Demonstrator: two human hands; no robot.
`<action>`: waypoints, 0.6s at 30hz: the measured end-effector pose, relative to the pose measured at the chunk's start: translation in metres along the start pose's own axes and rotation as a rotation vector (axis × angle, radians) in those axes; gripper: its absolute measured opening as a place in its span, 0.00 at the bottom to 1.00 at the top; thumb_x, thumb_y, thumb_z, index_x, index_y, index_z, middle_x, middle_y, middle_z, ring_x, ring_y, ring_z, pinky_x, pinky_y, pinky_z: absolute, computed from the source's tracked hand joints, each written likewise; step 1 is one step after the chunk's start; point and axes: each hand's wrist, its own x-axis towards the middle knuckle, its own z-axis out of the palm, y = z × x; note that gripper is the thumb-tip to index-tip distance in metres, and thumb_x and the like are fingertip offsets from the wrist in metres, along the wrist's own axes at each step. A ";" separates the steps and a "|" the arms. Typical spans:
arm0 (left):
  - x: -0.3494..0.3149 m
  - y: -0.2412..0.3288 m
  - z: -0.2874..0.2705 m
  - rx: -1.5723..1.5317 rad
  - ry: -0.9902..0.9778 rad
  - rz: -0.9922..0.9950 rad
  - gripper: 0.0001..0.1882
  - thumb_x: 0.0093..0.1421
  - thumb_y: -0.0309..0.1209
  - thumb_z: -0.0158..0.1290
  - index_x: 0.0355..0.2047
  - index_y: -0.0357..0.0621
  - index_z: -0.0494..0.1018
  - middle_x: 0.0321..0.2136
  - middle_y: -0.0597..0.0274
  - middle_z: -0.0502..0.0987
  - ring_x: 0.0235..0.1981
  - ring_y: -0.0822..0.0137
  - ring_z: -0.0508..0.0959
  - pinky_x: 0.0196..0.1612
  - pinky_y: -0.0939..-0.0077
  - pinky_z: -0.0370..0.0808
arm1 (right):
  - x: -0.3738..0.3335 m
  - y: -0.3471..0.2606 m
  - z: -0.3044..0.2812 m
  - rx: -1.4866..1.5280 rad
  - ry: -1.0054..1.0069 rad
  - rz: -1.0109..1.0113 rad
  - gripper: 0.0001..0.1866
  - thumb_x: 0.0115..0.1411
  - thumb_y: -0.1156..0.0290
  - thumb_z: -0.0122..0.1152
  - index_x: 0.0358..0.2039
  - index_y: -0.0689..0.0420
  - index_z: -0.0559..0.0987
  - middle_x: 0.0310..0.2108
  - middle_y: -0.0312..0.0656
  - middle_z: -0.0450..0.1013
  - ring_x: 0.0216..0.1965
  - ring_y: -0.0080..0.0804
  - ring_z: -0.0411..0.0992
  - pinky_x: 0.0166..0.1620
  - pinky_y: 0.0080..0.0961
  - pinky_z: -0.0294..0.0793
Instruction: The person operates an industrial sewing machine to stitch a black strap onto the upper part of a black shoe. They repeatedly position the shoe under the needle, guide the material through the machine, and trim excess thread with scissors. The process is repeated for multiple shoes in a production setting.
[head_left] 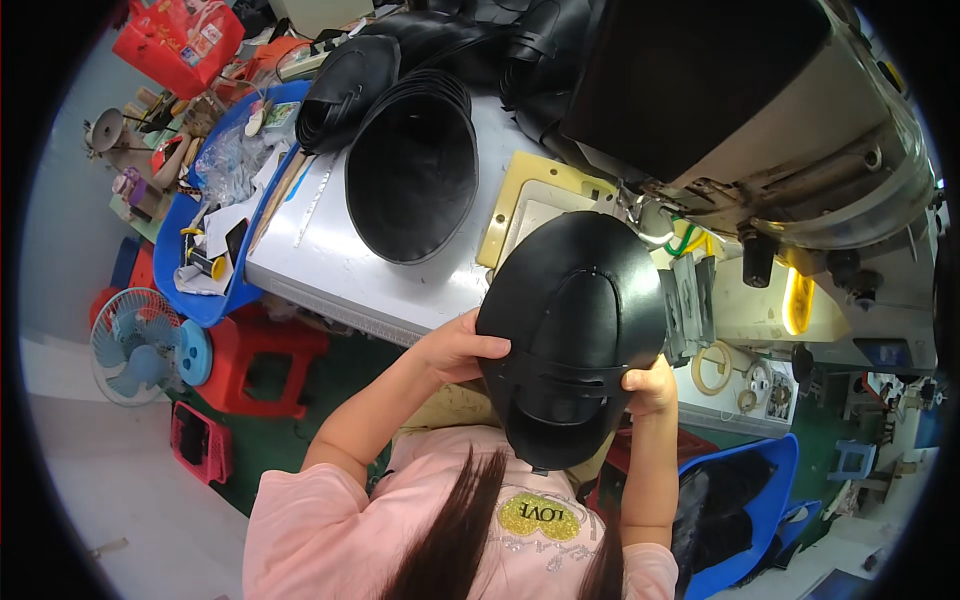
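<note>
My left hand [455,348] and my right hand [652,388] grip a black leather shoe upper [575,310] by its two sides, in front of my chest. A curved seam runs over its rounded top, with a strap across it and an opening below. Each thumb lies on the upper's face; the other fingers are mostly hidden behind it. Just beyond is a pale yellow plate [505,215] on the work table, partly covered by the upper. A stack of black oval leather pieces [410,180] lies on the table beyond my left hand.
A sewing machine [860,170] stands at the right, with a lit yellow lamp [797,300]. More black uppers [350,85] are heaped at the back. Blue tubs [225,305] [790,465] flank me, and a red stool [265,365] and fan [140,345] stand left.
</note>
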 end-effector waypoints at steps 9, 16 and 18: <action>-0.004 -0.002 -0.007 -0.021 -0.018 0.060 0.27 0.47 0.25 0.55 0.48 0.36 0.60 0.44 0.55 0.68 0.44 0.64 0.70 0.49 0.72 0.66 | 0.008 0.002 0.005 -0.010 0.020 0.020 0.28 0.33 0.82 0.63 0.40 0.65 0.69 0.35 0.44 0.71 0.36 0.34 0.71 0.40 0.28 0.71; -0.012 -0.005 0.001 1.648 0.498 0.902 0.26 0.40 0.26 0.55 0.43 0.40 0.65 0.40 0.53 0.68 0.40 0.56 0.69 0.45 0.64 0.64 | 0.014 -0.010 0.032 -0.249 0.193 0.001 0.29 0.34 0.83 0.63 0.42 0.63 0.68 0.35 0.40 0.70 0.35 0.28 0.69 0.41 0.23 0.69; -0.019 -0.006 0.023 1.885 0.175 1.043 0.23 0.39 0.26 0.55 0.39 0.40 0.67 0.39 0.53 0.68 0.40 0.54 0.69 0.45 0.61 0.65 | 0.020 -0.009 0.038 -0.281 0.163 0.031 0.29 0.34 0.83 0.63 0.42 0.63 0.68 0.35 0.39 0.70 0.35 0.27 0.69 0.41 0.23 0.69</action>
